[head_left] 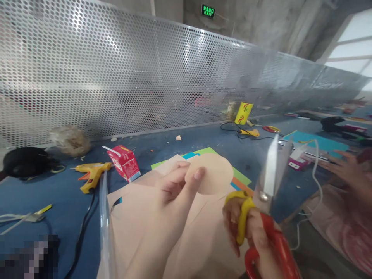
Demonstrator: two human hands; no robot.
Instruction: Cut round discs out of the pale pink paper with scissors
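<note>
My left hand pinches a round beige paper disc between thumb and fingers, holding it up over a large beige sheet on the blue table. My right hand grips scissors with one yellow and one red handle; the blades point upward, slightly apart, just right of the disc. Green, blue and orange sheets lie under the beige sheet.
A yellow glue gun, a red drink carton with straw and a black object lie left. A perforated metal screen backs the table. Another person's hand reaches in at the right near a white cable.
</note>
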